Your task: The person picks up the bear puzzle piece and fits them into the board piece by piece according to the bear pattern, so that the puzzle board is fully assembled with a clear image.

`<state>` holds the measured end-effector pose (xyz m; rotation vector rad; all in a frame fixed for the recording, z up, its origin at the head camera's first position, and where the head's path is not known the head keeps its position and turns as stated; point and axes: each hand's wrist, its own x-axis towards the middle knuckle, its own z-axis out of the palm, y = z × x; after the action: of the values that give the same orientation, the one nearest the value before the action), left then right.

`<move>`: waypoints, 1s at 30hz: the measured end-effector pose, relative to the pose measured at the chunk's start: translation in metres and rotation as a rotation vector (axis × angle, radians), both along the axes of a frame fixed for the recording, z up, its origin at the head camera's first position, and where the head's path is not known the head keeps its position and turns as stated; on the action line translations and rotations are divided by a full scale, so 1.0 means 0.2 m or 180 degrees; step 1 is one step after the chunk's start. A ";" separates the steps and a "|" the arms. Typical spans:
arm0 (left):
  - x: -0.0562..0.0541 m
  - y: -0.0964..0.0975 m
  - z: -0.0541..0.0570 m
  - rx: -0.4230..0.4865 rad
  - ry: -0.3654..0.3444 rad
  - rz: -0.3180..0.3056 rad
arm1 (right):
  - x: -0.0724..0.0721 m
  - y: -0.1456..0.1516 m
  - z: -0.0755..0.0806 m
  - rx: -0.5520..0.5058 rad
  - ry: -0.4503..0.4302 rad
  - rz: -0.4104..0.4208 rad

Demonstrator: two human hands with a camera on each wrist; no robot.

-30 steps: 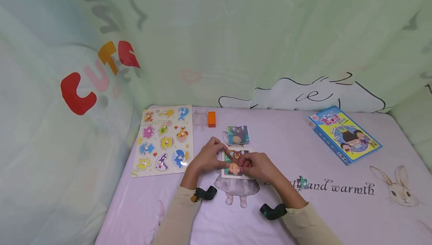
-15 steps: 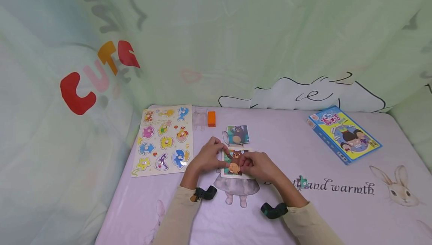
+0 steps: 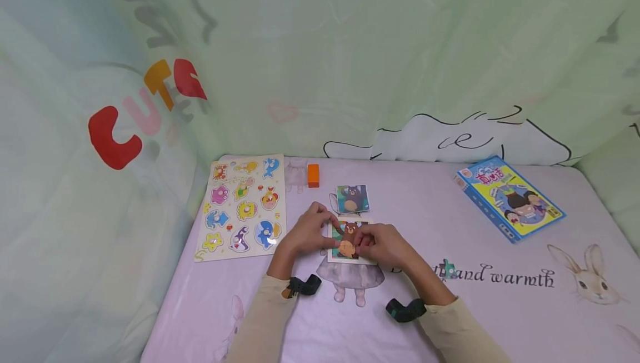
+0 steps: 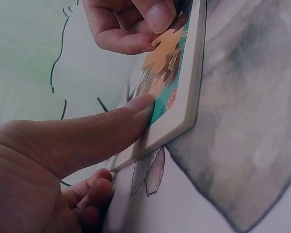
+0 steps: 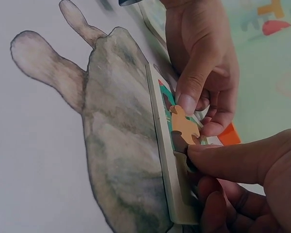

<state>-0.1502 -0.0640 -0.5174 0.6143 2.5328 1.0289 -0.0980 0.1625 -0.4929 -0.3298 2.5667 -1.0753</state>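
Observation:
A small bear jigsaw puzzle in a pale frame (image 3: 345, 261) lies between both hands. My right hand (image 3: 384, 245) pinches an orange puzzle piece (image 4: 162, 51) with thumb and fingers, and the piece sits tilted over the puzzle's belly area. From the other side my left hand (image 3: 310, 230) rests on the puzzle, its extended thumb (image 4: 119, 119) pressing the pieces near the frame's inner edge. In the right wrist view, the left thumb (image 5: 188, 99) touches the orange piece's edge. Just beyond the frame lies a bear picture card (image 3: 353, 200).
A loose green puzzle piece (image 3: 448, 270) lies to the right on the printed cloth. On the left is a sea-animal peg board (image 3: 202, 249), with an orange block (image 3: 313, 176) beside it. A blue and yellow box (image 3: 512, 199) stands at the back right.
The orange piece at the bear's belly has shifted slightly under the fingers. Both hands keep nearly the same place.

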 end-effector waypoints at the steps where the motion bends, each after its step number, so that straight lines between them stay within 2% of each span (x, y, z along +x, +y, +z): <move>1: 0.00 0.00 0.00 -0.0005 0.0007 0.0000 | 0.00 0.00 0.00 0.0008 -0.0010 -0.0015; 11: 0.00 0.00 0.00 0.0004 -0.0024 -0.0002 | -0.01 -0.02 0.01 0.0153 -0.0012 -0.0107; 30: 0.00 0.00 0.01 -0.0020 -0.0028 -0.0014 | -0.01 -0.03 0.01 0.0131 -0.0018 -0.0156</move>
<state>-0.1504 -0.0632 -0.5154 0.6121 2.5250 1.0197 -0.0991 0.1574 -0.4910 -0.2544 2.6006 -1.0374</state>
